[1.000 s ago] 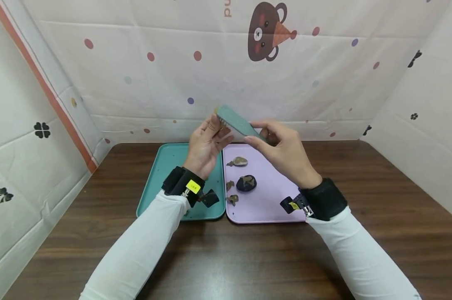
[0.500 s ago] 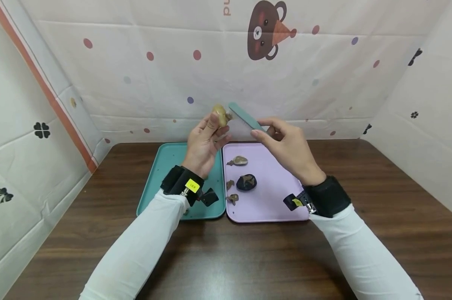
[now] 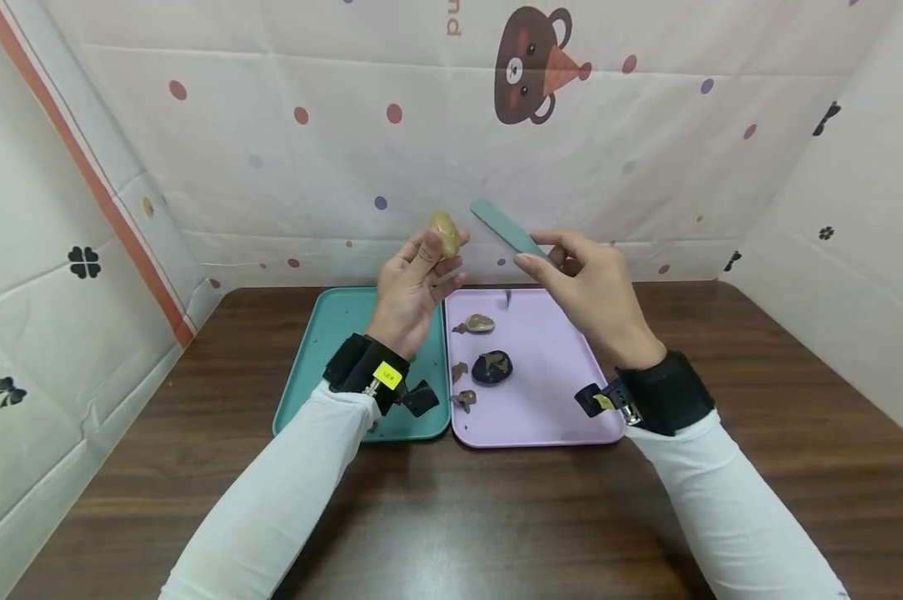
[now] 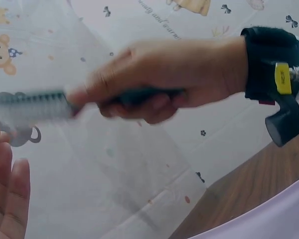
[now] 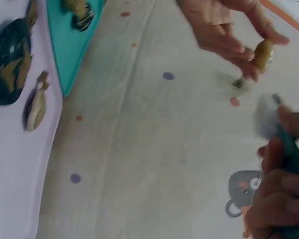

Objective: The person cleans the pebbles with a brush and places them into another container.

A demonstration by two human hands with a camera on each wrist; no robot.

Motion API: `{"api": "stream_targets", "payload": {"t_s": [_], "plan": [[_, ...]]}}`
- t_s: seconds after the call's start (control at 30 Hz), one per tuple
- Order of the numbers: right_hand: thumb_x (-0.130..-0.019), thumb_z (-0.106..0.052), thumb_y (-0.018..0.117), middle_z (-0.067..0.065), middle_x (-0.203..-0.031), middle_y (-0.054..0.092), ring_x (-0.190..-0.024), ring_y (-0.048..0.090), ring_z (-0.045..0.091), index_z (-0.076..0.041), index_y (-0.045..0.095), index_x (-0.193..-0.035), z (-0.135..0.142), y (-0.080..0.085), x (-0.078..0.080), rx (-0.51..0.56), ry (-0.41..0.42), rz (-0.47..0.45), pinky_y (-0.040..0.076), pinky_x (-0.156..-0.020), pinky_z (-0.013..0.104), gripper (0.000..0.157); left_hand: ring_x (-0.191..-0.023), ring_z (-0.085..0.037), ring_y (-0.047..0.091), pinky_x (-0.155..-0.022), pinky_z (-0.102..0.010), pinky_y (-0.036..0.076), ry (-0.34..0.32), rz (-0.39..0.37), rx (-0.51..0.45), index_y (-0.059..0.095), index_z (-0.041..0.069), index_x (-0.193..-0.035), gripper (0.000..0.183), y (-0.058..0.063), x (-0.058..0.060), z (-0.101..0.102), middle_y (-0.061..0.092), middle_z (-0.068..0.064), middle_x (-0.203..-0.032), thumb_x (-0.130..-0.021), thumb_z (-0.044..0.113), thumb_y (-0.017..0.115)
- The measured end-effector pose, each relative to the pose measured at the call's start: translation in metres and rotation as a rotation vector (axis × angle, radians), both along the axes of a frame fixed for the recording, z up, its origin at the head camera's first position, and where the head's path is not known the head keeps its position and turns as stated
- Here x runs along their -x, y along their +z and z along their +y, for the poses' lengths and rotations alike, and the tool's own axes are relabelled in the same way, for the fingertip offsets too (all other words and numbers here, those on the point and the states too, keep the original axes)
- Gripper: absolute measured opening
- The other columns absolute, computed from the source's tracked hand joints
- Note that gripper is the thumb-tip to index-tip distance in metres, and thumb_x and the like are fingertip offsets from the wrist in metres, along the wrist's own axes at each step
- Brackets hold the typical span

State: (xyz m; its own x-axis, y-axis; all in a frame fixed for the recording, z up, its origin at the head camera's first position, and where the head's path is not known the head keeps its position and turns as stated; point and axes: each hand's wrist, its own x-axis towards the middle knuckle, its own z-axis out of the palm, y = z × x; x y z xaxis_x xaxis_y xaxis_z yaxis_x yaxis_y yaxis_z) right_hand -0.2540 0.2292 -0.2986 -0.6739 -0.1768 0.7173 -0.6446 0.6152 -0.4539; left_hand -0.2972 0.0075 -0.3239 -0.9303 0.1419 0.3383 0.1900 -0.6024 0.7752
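My stone gleams yellowish, my brush teal! There's lilac tray, green-blue tray, brown wood-grained counter, dotted whitish sheet.

Left tray and right tray side by side on table; cloth behind. In right tray, left half: rear stone, front stone before it, one lump just left of front stone, second lump nearer the front edge. Raised before cloth: held stone in left hand; brush to its right, apart, in right hand.
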Motion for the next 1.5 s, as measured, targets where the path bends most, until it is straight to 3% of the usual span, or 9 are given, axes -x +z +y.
{"api": "stream_targets", "payload": {"t_s": [0.13, 0.33, 0.53, 0.7, 0.8, 0.93, 1.07, 1.3, 1.5], "plan": [[-0.1, -0.015, 0.079, 0.008, -0.083, 0.064, -0.067, 0.054, 0.022, -0.003, 0.071, -0.135, -0.003, 0.001, -0.002, -0.012, 0.077, 0.038, 0.04, -0.057, 0.024, 0.038, -0.097, -0.013, 0.068, -0.089, -0.027, 0.062, -0.001, -0.014, -0.005, 0.053, 0.002, -0.152, 0.048, 0.0, 0.0, 0.0, 0.069, -0.008, -0.123, -0.111, 0.027, 0.054], [-0.099, -0.013, 0.079, 0.007, -0.078, 0.061, -0.064, 0.05, 0.019, -0.002, 0.073, -0.132, -0.002, -0.002, -0.001, -0.013, 0.024, 0.044, 0.036, -0.055, 0.024, 0.035, -0.093, -0.012, 0.072, -0.089, -0.026, 0.062, -0.024, -0.046, -0.05, 0.05, 0.002, -0.156, 0.05, -0.001, 0.0, 0.001, 0.07, -0.009, -0.123, -0.112, 0.025, 0.053], [-0.098, -0.014, 0.08, 0.007, -0.081, 0.064, -0.065, 0.052, 0.019, -0.002, 0.072, -0.134, -0.006, -0.002, -0.002, -0.06, 0.054, 0.099, 0.037, -0.056, 0.022, 0.039, -0.094, -0.014, 0.075, -0.094, -0.029, 0.062, -0.04, -0.037, -0.08, 0.051, -0.002, -0.153, 0.047, 0.001, -0.001, 0.003, 0.071, -0.009, -0.11, -0.112, 0.02, 0.053], [-0.098, -0.016, 0.081, 0.008, -0.078, 0.063, -0.062, 0.052, 0.018, -0.002, 0.073, -0.13, -0.002, -0.003, -0.001, -0.043, -0.047, 0.083, 0.036, -0.053, 0.021, 0.036, -0.101, -0.019, 0.075, -0.097, -0.03, 0.06, -0.085, -0.013, -0.125, 0.047, -0.002, -0.157, 0.047, 0.0, -0.001, 0.004, 0.067, -0.02, -0.13, -0.112, 0.013, 0.051], [-0.097, -0.015, 0.082, 0.008, -0.078, 0.063, -0.061, 0.052, 0.018, -0.001, 0.074, -0.129, -0.003, -0.002, -0.002, -0.029, -0.033, 0.138, 0.037, -0.054, 0.02, 0.037, -0.107, -0.021, 0.074, -0.102, -0.033, 0.058, -0.107, 0.007, -0.132, 0.047, -0.001, -0.157, 0.046, 0.0, -0.001, 0.003, 0.062, -0.024, -0.141, -0.112, 0.008, 0.051], [-0.095, -0.012, 0.084, 0.007, -0.078, 0.063, -0.06, 0.051, 0.016, 0.0, 0.073, -0.13, -0.007, -0.001, -0.002, -0.035, 0.025, 0.182, 0.036, -0.054, 0.02, 0.039, -0.107, -0.021, 0.074, -0.105, -0.036, 0.056, -0.122, 0.014, -0.127, 0.048, 0.0, -0.157, 0.046, 0.001, -0.004, 0.004, 0.062, -0.02, -0.137, -0.111, 0.002, 0.051], [-0.097, -0.015, 0.082, 0.007, -0.078, 0.063, -0.06, 0.052, 0.017, -0.002, 0.073, -0.13, -0.005, -0.001, -0.002, -0.015, -0.013, 0.126, 0.036, -0.052, 0.021, 0.037, -0.105, -0.022, 0.074, -0.102, -0.033, 0.058, -0.14, 0.02, -0.156, 0.045, 0.0, -0.159, 0.049, 0.004, -0.005, 0.004, 0.061, -0.016, -0.135, -0.111, -0.002, 0.048], [-0.098, -0.018, 0.081, 0.008, -0.08, 0.065, -0.061, 0.054, 0.017, -0.002, 0.073, -0.129, -0.005, 0.003, -0.004, 0.004, -0.043, 0.125, 0.037, -0.053, 0.02, 0.036, -0.107, -0.02, 0.074, -0.096, -0.032, 0.061, -0.089, 0.067, -0.101, 0.045, 0.004, -0.16, 0.049, 0.007, 0.001, -0.006, 0.062, -0.014, -0.137, -0.112, 0.001, 0.049], [-0.1, -0.019, 0.079, 0.011, -0.092, 0.07, -0.066, 0.057, 0.021, -0.002, 0.073, -0.127, -0.001, -0.001, 0.0, 0.047, -0.09, 0.016, 0.04, -0.057, 0.022, 0.032, -0.103, -0.016, 0.075, -0.089, -0.028, 0.063, 0.001, 0.085, 0.013, 0.048, 0.004, -0.158, 0.047, 0.007, 0.007, -0.022, 0.065, -0.009, -0.128, -0.112, 0.004, 0.053]]}}
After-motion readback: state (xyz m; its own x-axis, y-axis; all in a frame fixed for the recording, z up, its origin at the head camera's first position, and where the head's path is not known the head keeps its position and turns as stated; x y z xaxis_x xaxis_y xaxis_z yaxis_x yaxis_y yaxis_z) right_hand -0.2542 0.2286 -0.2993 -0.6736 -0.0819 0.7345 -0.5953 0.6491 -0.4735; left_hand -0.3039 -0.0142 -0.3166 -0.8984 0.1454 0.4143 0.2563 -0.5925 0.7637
